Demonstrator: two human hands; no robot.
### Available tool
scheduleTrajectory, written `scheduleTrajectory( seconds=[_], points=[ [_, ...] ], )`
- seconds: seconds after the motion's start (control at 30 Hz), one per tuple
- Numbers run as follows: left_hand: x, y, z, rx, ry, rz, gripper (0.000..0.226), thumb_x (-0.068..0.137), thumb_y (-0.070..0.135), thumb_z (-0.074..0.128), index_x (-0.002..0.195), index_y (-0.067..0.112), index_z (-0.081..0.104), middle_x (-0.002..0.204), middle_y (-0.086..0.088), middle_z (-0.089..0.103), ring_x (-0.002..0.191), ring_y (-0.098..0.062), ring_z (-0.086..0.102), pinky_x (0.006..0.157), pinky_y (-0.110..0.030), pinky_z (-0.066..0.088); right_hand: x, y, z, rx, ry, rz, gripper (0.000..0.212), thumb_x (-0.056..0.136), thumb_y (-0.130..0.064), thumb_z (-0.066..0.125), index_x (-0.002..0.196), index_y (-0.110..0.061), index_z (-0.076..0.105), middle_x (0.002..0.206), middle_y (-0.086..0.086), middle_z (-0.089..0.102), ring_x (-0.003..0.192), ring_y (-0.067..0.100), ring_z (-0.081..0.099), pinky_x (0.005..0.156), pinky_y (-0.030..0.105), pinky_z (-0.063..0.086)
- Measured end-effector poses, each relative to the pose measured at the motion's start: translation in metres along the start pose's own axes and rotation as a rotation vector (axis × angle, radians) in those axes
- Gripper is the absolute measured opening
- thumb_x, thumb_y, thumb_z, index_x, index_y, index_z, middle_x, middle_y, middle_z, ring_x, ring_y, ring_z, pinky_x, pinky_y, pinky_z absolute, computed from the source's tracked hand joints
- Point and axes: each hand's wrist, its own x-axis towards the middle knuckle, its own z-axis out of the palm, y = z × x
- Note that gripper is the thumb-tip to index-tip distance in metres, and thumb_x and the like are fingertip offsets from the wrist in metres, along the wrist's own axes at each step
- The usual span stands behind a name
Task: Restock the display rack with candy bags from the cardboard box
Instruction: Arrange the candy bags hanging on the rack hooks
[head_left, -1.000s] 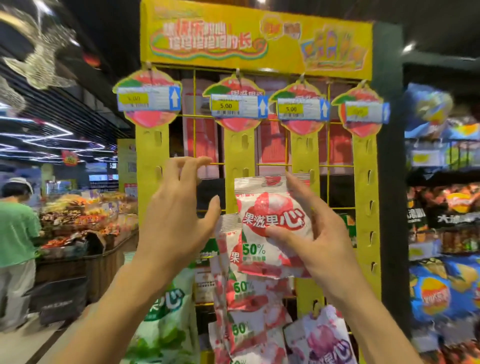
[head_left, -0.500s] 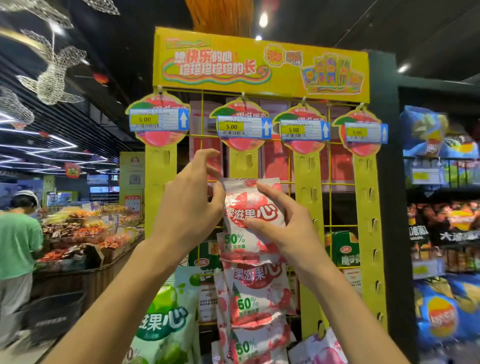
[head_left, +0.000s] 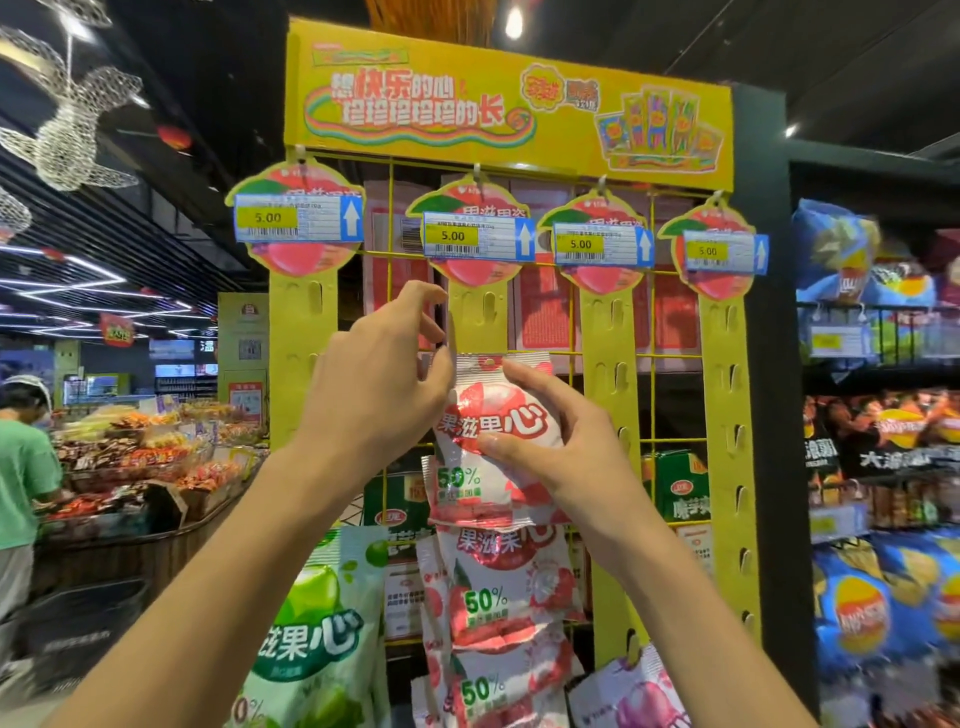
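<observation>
The right hand's (head_left: 571, 457) fingers (head_left: 524, 382) pinch the red candy bag (head_left: 467, 488) against the yellow strip (head_left: 480, 317), with the left hand's (head_left: 374, 400) narrowly curled fingers at its top left corner, their grip unclear.

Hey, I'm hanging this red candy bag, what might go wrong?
The hang hole of the red candy bag seems not yet hooked on the yellow hanging strip; if the right hand releases early, it may fall. The left hand crowds the strip's edge, so the hole might miss. Pushing could dislodge the bags hanging below.

Right hand (head_left: 566, 457) gripping red candy bag (head_left: 467, 483), left hand (head_left: 374, 395) at its top, yellow strip (head_left: 483, 317) behind
</observation>
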Motion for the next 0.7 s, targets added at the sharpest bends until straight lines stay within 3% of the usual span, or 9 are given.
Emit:
scheduleTrajectory(
  seconds=[0.13,0.27,0.4,0.53,0.63,0.7],
  points=[
    [-0.001,0.000,0.002,-0.020,-0.017,-0.001,0.040,0.091,0.029,0.058,0.130,0.029,0.048,0.100,0.013,0.069,0.074,-0.010,0.068,0.072,-0.035,0.056,-0.003,0.001,0.003,-0.014,0.010,0.000,0.069,0.078,-0.022,0.082,0.139,-0.034,0.053,0.139,-0.023,0.053,0.121,-0.020,0.042,0.087,0.002,0.038],
    [-0.003,0.001,0.005,-0.015,-0.026,0.006,0.040,0.091,0.030,0.057,0.130,0.029,0.048,0.103,0.013,0.069,0.081,-0.015,0.069,0.080,-0.042,0.054,-0.007,0.003,0.004,-0.022,0.001,0.006,0.069,0.079,-0.021,0.081,0.140,-0.034,0.051,0.140,-0.023,0.052,0.117,-0.025,0.040,0.083,-0.004,0.038],
    [-0.005,0.001,0.005,-0.024,-0.029,0.010,0.039,0.090,0.031,0.057,0.129,0.029,0.049,0.104,0.012,0.069,0.084,-0.016,0.069,0.083,-0.046,0.053,-0.014,0.008,0.008,-0.047,-0.010,0.010,0.069,0.080,-0.019,0.080,0.141,-0.035,0.050,0.142,-0.022,0.050,0.126,-0.015,0.042,0.094,0.003,0.037],
    [-0.007,0.003,0.004,-0.029,-0.030,0.016,0.039,0.090,0.031,0.058,0.128,0.027,0.050,0.105,0.012,0.068,0.082,-0.013,0.069,0.079,-0.041,0.055,-0.019,0.013,0.014,-0.117,0.032,-0.022,0.070,0.082,-0.017,0.079,0.143,-0.034,0.048,0.141,-0.020,0.050,0.127,-0.015,0.042,0.094,-0.003,0.034],
    [-0.011,0.003,0.005,-0.009,-0.020,0.031,0.040,0.089,0.030,0.059,0.128,0.025,0.051,0.110,0.009,0.067,0.075,-0.009,0.066,0.071,-0.038,0.057,-0.023,0.014,0.021,-0.207,0.086,-0.048,0.071,0.083,-0.020,0.077,0.143,-0.040,0.044,0.138,-0.020,0.050,0.121,-0.014,0.047,0.092,0.004,0.043],
    [-0.015,0.002,0.005,0.018,-0.017,0.044,0.042,0.088,0.029,0.060,0.129,0.022,0.052,0.116,0.004,0.062,0.082,-0.012,0.066,0.072,-0.040,0.057,-0.027,0.013,0.025,-0.255,0.112,-0.064,0.072,0.085,-0.021,0.076,0.145,-0.040,0.041,0.134,-0.019,0.050,0.116,-0.015,0.048,0.088,0.004,0.045]
  ],
)
